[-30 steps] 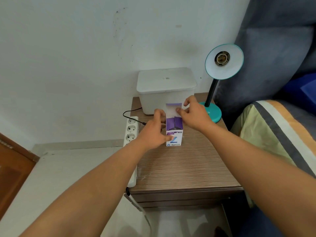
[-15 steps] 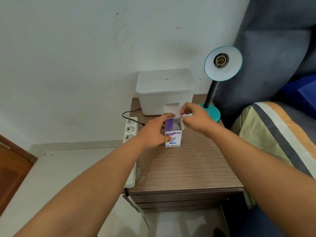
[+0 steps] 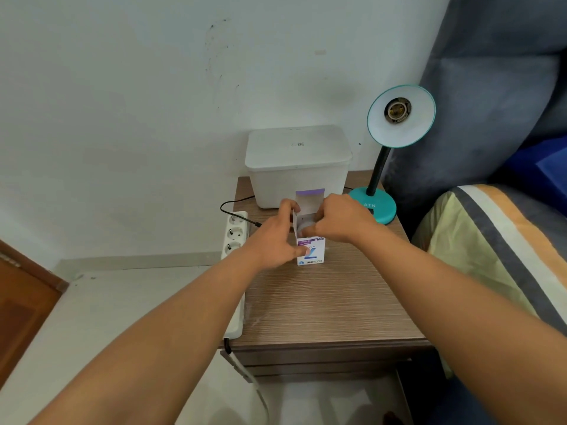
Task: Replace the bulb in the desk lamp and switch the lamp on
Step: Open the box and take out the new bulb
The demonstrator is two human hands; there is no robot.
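Note:
A small white and purple bulb box (image 3: 311, 254) stands upright on the wooden bedside table (image 3: 325, 302), its top flaps folded open. My left hand (image 3: 273, 242) grips the box by its left side. The fingers of my right hand (image 3: 337, 219) reach down into the open top, where a white bulb (image 3: 303, 227) partly shows; whether they grip it is hidden. The teal desk lamp (image 3: 399, 118) stands at the table's back right, its shade tilted toward me and its socket (image 3: 397, 110) bare.
A white lidded container (image 3: 297, 164) sits behind the box against the wall. A white power strip (image 3: 234, 240) runs along the table's left edge with a black plug (image 3: 254, 223) lying beside it. A bed with striped bedding (image 3: 503, 240) borders the right.
The box's top flaps have been folded open. My right hand has moved from the lid flap down into the opening, and the bulb now shows inside.

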